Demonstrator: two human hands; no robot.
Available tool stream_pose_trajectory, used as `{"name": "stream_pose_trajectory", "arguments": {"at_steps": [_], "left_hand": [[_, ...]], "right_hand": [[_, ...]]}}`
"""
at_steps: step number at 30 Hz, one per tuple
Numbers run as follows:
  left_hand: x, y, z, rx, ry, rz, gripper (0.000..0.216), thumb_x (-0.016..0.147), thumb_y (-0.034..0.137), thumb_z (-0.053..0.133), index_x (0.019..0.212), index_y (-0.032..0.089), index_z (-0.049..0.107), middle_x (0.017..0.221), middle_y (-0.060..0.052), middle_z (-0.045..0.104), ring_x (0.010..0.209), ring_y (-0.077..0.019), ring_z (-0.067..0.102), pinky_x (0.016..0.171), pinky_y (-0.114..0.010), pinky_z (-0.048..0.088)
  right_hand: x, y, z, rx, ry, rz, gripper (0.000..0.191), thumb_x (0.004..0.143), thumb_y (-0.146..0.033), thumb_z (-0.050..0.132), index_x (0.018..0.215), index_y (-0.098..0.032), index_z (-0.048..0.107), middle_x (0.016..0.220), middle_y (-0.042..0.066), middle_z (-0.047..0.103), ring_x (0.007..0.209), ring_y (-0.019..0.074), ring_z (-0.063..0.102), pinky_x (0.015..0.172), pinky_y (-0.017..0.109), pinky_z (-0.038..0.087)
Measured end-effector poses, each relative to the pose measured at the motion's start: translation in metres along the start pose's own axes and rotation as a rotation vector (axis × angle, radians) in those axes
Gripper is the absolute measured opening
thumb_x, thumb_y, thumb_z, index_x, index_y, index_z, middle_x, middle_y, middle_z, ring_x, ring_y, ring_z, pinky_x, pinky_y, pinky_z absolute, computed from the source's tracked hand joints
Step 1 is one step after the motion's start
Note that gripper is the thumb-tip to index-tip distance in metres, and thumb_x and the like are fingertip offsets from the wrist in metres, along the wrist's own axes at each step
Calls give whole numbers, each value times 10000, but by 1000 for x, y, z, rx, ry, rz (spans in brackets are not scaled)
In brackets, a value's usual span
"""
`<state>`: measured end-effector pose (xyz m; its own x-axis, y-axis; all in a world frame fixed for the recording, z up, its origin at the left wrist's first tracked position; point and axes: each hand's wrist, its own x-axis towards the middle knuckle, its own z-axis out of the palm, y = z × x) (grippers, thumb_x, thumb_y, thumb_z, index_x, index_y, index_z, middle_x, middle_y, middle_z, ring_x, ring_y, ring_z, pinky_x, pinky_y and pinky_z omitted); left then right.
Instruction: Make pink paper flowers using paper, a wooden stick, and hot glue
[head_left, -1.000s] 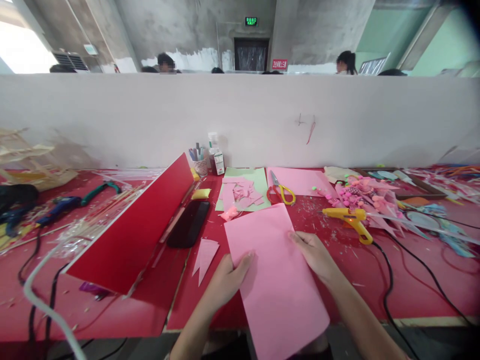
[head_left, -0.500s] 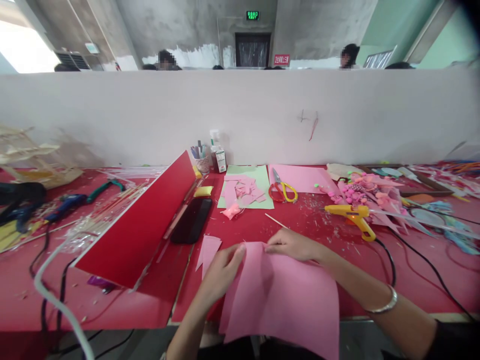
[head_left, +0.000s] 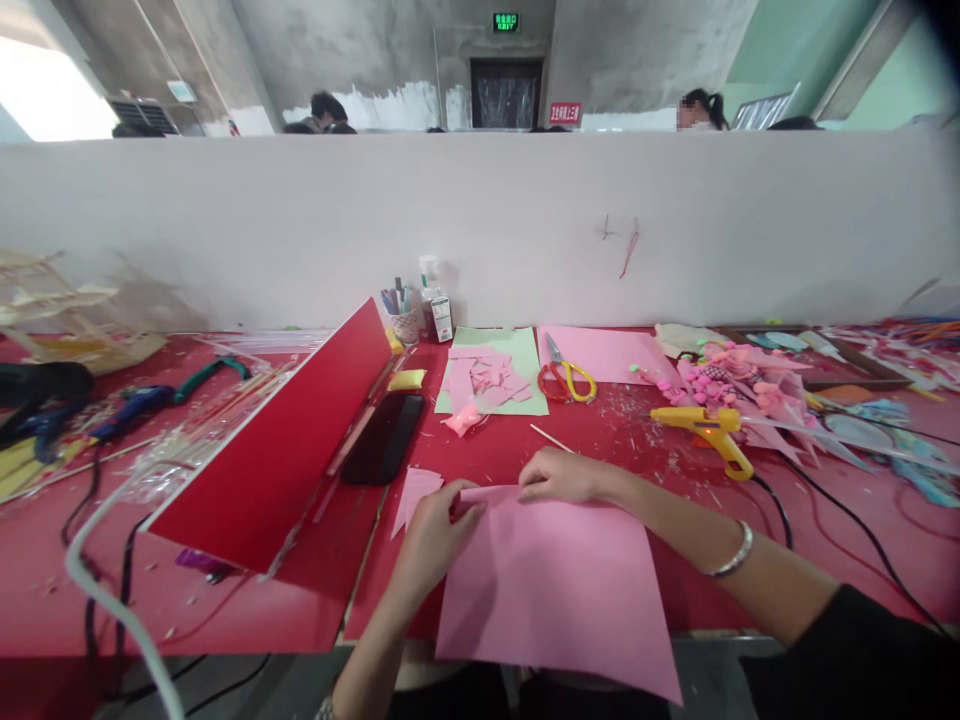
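A large sheet of pink paper (head_left: 559, 585) hangs over the front edge of the red table, lightly creased near its left side. My left hand (head_left: 442, 525) pinches its upper left corner between thumb and fingers. Along the top edge, my right hand (head_left: 562, 478) grips the paper with bent fingers, a silver bangle on that wrist. Small cut pink paper pieces (head_left: 414, 497) lie just beyond my left hand. A thin wooden stick (head_left: 551, 438) rests on the table past my right hand.
Scissors (head_left: 566, 375) lie on another pink sheet, beside pink scraps on green paper (head_left: 529, 402). A yellow glue gun (head_left: 705, 430) with a cord is at right. At left are a black phone (head_left: 382, 440), a leaning red board (head_left: 285, 440) and a white cable (head_left: 112, 600).
The pink sheet has spread flatter and wider, its fold opening out. My left hand has moved slightly left, and my right hand slightly left and up along the top edge.
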<state>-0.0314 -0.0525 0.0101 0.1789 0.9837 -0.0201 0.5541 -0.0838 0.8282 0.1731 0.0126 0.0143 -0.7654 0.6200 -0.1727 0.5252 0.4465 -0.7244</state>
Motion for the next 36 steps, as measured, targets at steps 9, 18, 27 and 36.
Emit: {"name": "stream_pose_trajectory", "arguments": {"at_steps": [9, 18, 27, 36], "left_hand": [[-2, -6, -2, 93, 45, 1, 249, 757, 284, 447, 961, 168, 531, 774, -25, 591, 679, -162, 543, 589, -229, 392], [7, -11, 8, 767, 58, -13, 401, 816, 257, 395, 1193, 120, 393, 946, -137, 595, 883, -257, 555, 644, -306, 417], [16, -11, 40, 1014, -105, 522, 368, 809, 63, 374, 1143, 171, 483, 1189, -86, 497, 984, -206, 502, 765, -328, 446], [5, -20, 33, 779, -87, 475, 429, 839, 222, 361, 1263, 160, 359, 1302, -51, 411, 1174, -166, 388, 964, -310, 340]], "right_hand": [[-18, 11, -8, -316, 69, 89, 268, 822, -304, 398, 745, -152, 605, 667, -10, 594, 585, 83, 505, 509, 172, 312], [-8, 9, 21, -748, 202, 205, 214, 838, -150, 372, 818, -132, 584, 779, 111, 643, 764, 193, 584, 660, 279, 349], [-12, 5, 24, -953, 237, 128, 155, 797, -109, 449, 860, -169, 576, 815, 67, 657, 785, 186, 589, 717, 304, 354], [-12, 17, 25, -966, 227, 93, 145, 815, -126, 428, 840, -173, 563, 808, 54, 635, 777, 170, 563, 704, 297, 317]]}}
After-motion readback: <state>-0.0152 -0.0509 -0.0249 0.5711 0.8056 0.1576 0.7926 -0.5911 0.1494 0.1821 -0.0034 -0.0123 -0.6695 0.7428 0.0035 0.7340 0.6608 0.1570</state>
